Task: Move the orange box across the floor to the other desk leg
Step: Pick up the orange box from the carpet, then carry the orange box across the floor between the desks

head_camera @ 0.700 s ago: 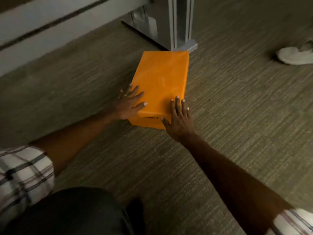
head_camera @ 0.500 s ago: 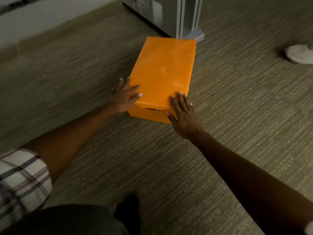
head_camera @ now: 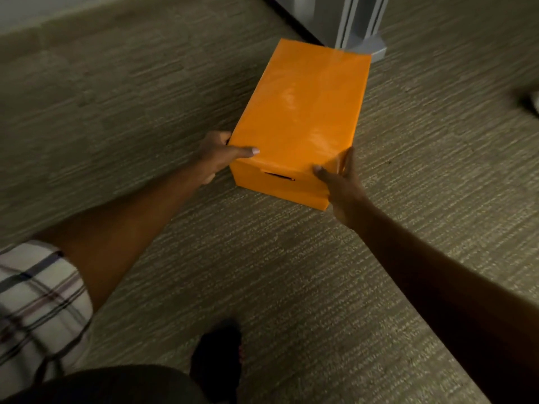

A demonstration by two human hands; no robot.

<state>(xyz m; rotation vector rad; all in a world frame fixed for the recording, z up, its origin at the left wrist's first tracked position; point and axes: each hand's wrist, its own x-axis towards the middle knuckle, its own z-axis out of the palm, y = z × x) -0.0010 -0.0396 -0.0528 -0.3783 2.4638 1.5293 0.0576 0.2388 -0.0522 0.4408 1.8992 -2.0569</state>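
Observation:
An orange box with a lid lies on the carpet, its far end close to a grey desk leg. My left hand grips the box's near left corner, thumb on the lid and fingers down the side. My right hand grips the near right corner, thumb on the lid edge and fingers along the right side. A dark slot shows in the box's near face, between my hands.
Olive-green carpet covers the floor all round. A pale wall base runs along the far left. A white shoe is at the right edge. My dark shoe stands near the bottom centre.
Both hands shifted from lying flat on the lid's near end to gripping the box's near corners. The view has drawn closer to the box.

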